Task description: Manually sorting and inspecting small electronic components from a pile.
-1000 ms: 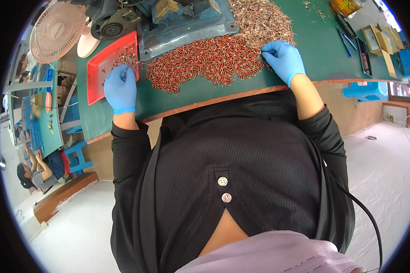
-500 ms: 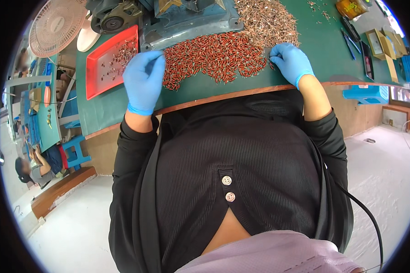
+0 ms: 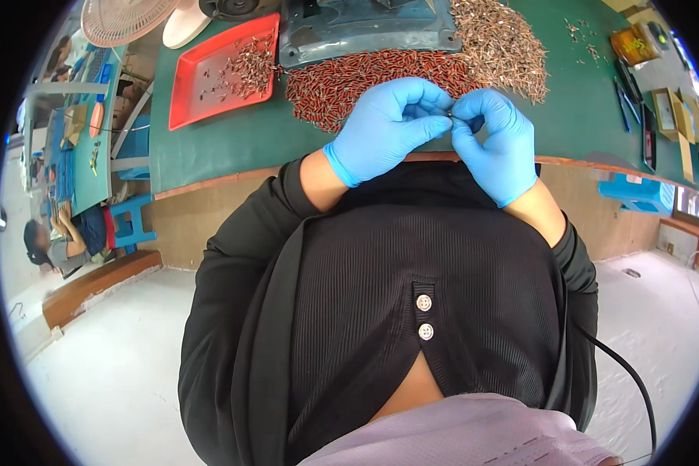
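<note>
Both my hands wear blue gloves and meet at the near edge of the green table (image 3: 210, 147). My left hand (image 3: 392, 124) and my right hand (image 3: 495, 140) pinch one small dark part (image 3: 450, 115) between their fingertips. Just beyond them lies a heap of small red parts (image 3: 349, 78). A heap of thin metal pins (image 3: 501, 46) lies behind my right hand. A red tray (image 3: 198, 93) with several small parts in it sits to the left of the heaps.
A grey-blue machine base (image 3: 357, 31) stands behind the red heap. A fan (image 3: 124, 15) and a white dish (image 3: 182, 23) are at the back left. Boxes and tools (image 3: 660, 101) lie at the right. Another person (image 3: 62, 241) sits at a far bench on the left.
My left hand moved right from the red tray to the table's near edge. My right hand came left from the pin heap. Both now meet and pinch a small part.
</note>
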